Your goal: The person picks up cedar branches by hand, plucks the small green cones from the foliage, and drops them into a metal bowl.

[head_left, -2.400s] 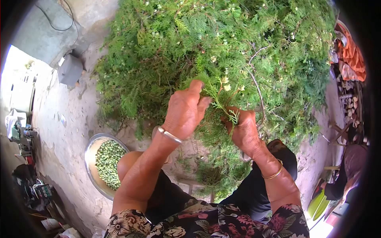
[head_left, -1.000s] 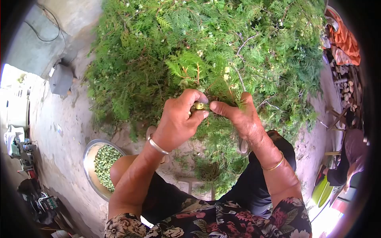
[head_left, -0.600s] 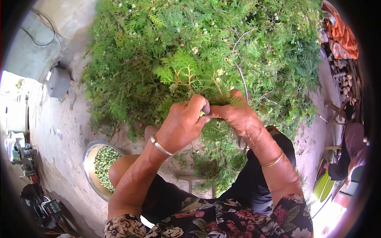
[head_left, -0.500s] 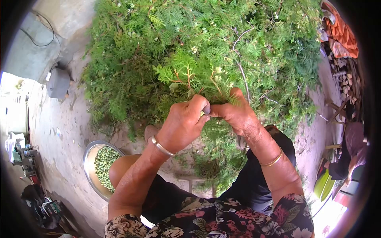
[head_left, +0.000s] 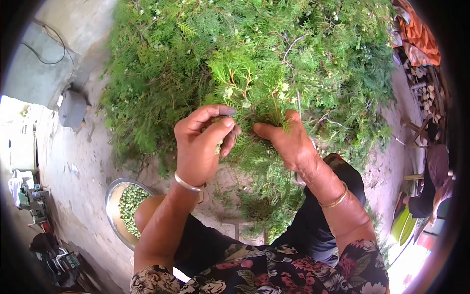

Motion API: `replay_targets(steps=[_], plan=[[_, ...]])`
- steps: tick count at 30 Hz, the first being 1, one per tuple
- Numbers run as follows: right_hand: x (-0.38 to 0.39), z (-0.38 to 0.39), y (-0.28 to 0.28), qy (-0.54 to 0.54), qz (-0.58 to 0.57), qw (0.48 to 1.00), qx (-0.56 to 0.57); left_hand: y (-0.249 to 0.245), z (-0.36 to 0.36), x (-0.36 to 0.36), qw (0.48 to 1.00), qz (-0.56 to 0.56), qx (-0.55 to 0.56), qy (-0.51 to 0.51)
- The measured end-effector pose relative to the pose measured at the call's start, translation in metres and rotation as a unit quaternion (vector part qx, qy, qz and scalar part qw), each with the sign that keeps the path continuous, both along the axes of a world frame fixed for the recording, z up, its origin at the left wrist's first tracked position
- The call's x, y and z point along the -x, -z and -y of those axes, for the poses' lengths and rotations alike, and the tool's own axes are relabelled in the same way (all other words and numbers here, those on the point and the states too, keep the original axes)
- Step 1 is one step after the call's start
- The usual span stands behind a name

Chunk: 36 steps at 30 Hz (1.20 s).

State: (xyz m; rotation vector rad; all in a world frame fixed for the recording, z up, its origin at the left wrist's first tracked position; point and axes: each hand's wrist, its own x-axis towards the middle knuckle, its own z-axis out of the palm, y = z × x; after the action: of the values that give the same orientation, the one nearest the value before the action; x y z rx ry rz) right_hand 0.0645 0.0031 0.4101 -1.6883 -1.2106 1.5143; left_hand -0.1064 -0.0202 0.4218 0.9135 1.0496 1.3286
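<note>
My right hand (head_left: 290,142) grips a leafy green sprig (head_left: 245,83), its fingers folded around the stems, with small pale green cones among the leaves. Beside it, a short gap apart, my left hand (head_left: 203,134) is curled with the thumb over bent fingers, and small green cones show in its palm. Behind both hands spreads a large heap of green conifer branches (head_left: 166,63). At the lower left, next to my knee, a metal bowl (head_left: 113,198) holds many small green cones (head_left: 129,203).
A grey container (head_left: 73,108) stands on the concrete floor at the left. Below it are a small machine and dark objects. On the right are orange cloth (head_left: 418,36), stacked firewood (head_left: 428,100) and a green object (head_left: 402,226). A low wooden frame lies between my legs.
My left hand has moved left, away from my right hand, and turned so its curled fingers and the cones inside show. The sprig has shifted slightly right and up.
</note>
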Motion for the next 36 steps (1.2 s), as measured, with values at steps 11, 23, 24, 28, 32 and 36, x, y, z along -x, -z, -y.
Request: replay_targets(steps=[11,23,24,28,32,36], plan=[[0.007,0.009,0.008,-0.165,0.086,0.968,-0.169,0.021,-0.003,-0.014,0.939,-0.287,-0.131,-0.134],[-0.001,0.005,-0.001,-0.014,-0.036,0.997,-0.067,-0.014,-0.011,0.073,0.945,0.311,0.000,0.104],[-0.004,0.005,-0.002,-0.036,-0.032,0.998,-0.044,-0.019,-0.010,0.088,0.944,0.317,-0.005,0.088],[-0.004,0.000,-0.011,-0.040,-0.055,0.998,0.008,-0.040,0.029,0.148,0.967,0.216,0.001,-0.132],[-0.008,-0.006,0.009,-0.001,-0.162,0.986,0.050,-0.016,0.119,0.224,0.940,-0.057,0.060,-0.331],[-0.002,0.006,-0.012,0.024,-0.241,0.968,0.072,0.047,0.211,0.277,0.836,-0.326,0.248,-0.364]])
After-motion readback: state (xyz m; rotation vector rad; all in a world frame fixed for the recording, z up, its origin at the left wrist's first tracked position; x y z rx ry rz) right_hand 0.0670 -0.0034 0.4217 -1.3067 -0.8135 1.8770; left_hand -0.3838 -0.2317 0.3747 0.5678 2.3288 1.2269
